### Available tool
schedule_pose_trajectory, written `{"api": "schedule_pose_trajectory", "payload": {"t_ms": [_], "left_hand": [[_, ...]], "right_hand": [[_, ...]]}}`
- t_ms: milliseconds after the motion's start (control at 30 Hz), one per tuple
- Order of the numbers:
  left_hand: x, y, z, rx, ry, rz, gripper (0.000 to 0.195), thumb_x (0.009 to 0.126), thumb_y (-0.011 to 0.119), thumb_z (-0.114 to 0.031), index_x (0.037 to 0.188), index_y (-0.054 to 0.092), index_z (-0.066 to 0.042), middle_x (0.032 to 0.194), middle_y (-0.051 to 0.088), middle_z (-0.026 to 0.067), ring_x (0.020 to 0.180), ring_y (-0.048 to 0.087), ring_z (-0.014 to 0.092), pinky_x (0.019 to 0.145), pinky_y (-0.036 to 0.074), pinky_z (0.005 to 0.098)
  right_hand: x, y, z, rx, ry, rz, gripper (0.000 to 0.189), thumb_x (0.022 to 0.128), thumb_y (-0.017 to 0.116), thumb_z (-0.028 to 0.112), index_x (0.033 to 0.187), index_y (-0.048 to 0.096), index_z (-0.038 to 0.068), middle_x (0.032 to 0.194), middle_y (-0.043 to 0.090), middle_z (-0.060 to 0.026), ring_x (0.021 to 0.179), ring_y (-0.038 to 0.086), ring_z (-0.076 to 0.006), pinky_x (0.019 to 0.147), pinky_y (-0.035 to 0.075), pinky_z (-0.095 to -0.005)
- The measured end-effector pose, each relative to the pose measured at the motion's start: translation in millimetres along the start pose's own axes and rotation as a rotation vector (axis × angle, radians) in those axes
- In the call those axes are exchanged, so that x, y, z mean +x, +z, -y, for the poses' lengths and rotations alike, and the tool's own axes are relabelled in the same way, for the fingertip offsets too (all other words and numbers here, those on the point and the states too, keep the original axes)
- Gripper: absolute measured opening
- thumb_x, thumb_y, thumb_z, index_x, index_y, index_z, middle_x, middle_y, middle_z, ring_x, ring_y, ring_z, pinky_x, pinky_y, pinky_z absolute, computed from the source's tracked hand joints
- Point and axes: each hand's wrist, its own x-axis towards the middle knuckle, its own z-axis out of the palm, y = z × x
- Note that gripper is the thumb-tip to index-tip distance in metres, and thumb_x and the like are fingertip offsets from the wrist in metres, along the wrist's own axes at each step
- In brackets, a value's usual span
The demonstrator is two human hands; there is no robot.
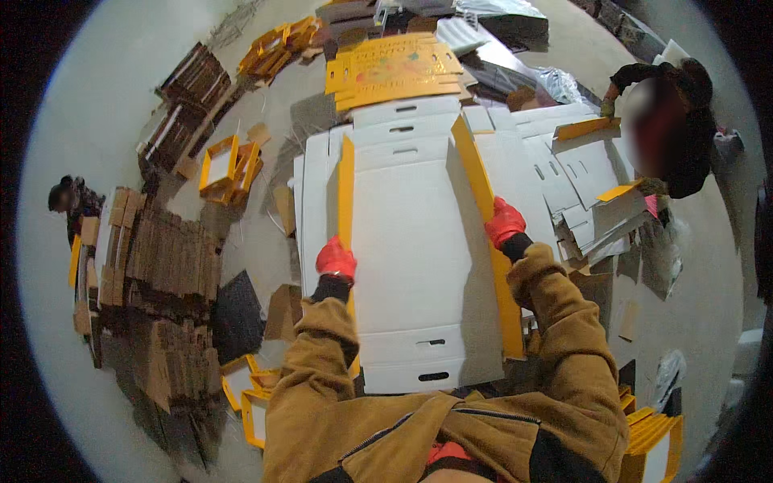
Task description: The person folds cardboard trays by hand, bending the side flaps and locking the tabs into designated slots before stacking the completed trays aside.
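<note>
A large cardboard box blank [410, 241] lies before me, white inside, with slotted end flaps. Its two long sides stand folded up, showing yellow outer faces. My left hand [336, 259], in a red glove, grips the left side panel [346, 187]. My right hand [505, 222], also red-gloved, is on the right side panel [474, 163]; its fingers are partly hidden, and whether they close on the panel I cannot tell. More white flat blanks [314, 175] lie under and beside this one. Beyond the far end flaps is a stack of yellow printed cardboard [395, 69].
At the right a co-worker [670, 127] handles another blank [595, 175]. Another person [75, 202] is at far left. Piles of flat brown cardboard [175, 259] stand left. Folded yellow trays sit on the floor at left [220, 163] and lower right [655, 441].
</note>
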Motion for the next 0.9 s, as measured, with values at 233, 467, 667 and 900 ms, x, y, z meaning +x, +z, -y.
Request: {"api": "schedule_pose_trajectory", "payload": {"t_ms": [233, 467, 667, 900], "left_hand": [[-10.4, 58.3, -55.3, 0.175, -0.226, -0.195, 0.025, 0.091, 0.045, -0.025, 0.098, 0.056, -0.004, 0.074, 0.064, 0.0127, 0.074, 0.064, 0.031, 0.063, 0.050, 0.0383], [-0.7, -19.5, 1.1, -0.375, 0.096, 0.124, 0.078, 0.076, 0.067, -0.025, 0.140, 0.025, -0.008, 0.122, 0.056, 0.0174, 0.108, 0.057, 0.030, 0.090, 0.045, 0.0342], [34.8, -40.4, 31.0, -0.515, 0.182, 0.440, 0.117, 0.068, 0.079, -0.028, 0.144, -0.005, 0.001, 0.131, 0.045, 0.0203, 0.117, 0.049, 0.027, 0.097, 0.041, 0.0323], [129.5, -92.3, 33.9, -1.132, 0.170, 0.688, 0.080, 0.082, 0.070, -0.030, 0.144, 0.022, -0.018, 0.117, 0.052, 0.0086, 0.088, 0.056, 0.017, 0.075, 0.048, 0.0308]], "right_hand": [[-2.1, 71.1, 55.7, -0.586, 0.024, -0.257, 0.007, 0.086, 0.048, 0.013, 0.086, 0.054, 0.009, 0.074, 0.059, -0.0117, 0.065, 0.063, -0.0286, 0.051, 0.046, -0.0465], [-6.1, -0.6, -0.1, 0.052, -0.028, -0.014, 0.055, 0.075, 0.062, 0.012, 0.124, 0.039, 0.001, 0.106, 0.057, -0.0241, 0.100, 0.057, -0.0372, 0.082, 0.049, -0.0423], [13.7, -13.9, -2.2, 0.773, 0.028, 0.389, 0.107, 0.066, 0.078, 0.013, 0.143, 0.005, -0.001, 0.120, 0.053, -0.0150, 0.104, 0.054, -0.0218, 0.089, 0.045, -0.0349], [69.1, -65.5, 4.5, 1.234, 0.085, 0.381, 0.077, 0.086, 0.066, 0.026, 0.143, 0.019, 0.004, 0.113, 0.060, -0.0124, 0.105, 0.056, -0.0181, 0.084, 0.047, -0.0308]]}}
